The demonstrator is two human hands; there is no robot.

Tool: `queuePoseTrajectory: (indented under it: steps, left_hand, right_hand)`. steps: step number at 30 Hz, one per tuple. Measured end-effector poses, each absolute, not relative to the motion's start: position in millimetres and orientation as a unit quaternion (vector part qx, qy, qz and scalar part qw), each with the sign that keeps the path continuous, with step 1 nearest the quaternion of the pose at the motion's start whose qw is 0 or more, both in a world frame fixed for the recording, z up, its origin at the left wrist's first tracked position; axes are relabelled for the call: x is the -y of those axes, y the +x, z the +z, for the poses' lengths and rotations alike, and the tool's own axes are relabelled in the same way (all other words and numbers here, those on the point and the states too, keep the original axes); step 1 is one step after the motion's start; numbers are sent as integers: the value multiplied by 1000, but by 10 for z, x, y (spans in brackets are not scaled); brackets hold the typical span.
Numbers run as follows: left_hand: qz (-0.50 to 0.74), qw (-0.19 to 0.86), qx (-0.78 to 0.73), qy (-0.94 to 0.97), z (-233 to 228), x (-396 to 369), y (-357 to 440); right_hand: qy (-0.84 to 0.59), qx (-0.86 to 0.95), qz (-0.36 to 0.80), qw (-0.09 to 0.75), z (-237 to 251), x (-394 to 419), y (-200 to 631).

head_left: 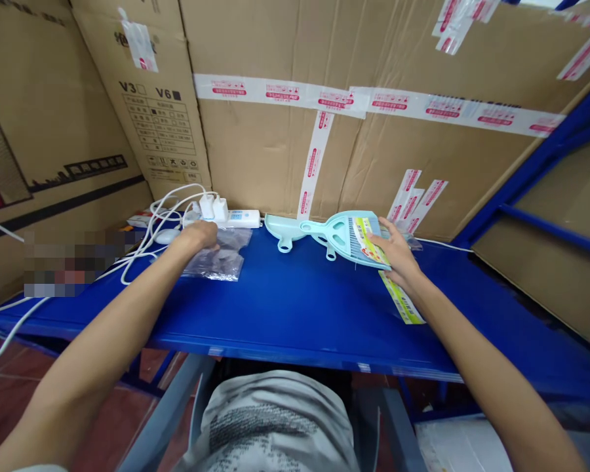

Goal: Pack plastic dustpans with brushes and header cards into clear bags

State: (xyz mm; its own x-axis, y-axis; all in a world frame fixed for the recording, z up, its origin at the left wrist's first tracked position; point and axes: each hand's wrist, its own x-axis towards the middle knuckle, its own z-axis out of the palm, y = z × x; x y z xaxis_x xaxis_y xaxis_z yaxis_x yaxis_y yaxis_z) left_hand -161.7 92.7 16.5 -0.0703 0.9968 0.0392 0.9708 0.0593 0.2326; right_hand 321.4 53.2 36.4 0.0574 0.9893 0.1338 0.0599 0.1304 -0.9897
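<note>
My left hand (pixel 204 236) is at the table's back left, its fingers closed on a clear plastic bag (pixel 226 262) that lies crinkled on the blue surface. My right hand (pixel 397 252) grips the wide end of a light blue mini dustpan and brush set (pixel 341 237). A yellow-green label (pixel 365 239) crosses the dark bristles beside my thumb. Another label (pixel 403 301) of the same kind sticks out beneath this hand. A second light blue dustpan (pixel 286 229) rests against the cardboard at the back, its looped handle toward me.
The blue table (pixel 295 308) runs up against taped cardboard (pixel 265 144). A white power strip (pixel 243 218) with plugged-in chargers and tangled white cables (pixel 150 242) lies at the back left. Blue metal bars (pixel 531 170) rise on the right. A grey chair (pixel 172 406) is below.
</note>
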Motion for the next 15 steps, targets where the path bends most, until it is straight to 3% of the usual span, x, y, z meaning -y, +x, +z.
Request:
queuePoseTrajectory:
  steps: [5,11,15]
  left_hand:
    - [9,54,-765,642,339,-797,-1600]
    - [36,1,-770,637,617,-632,-1707]
    - [2,54,-771,635,637,-600,-1698]
  right_hand:
    - [-497,536,430,530,346,-546,3230]
    - [-507,524,419,542,382,-531,3219]
    - [-497,519,411,560,395,-565,3258]
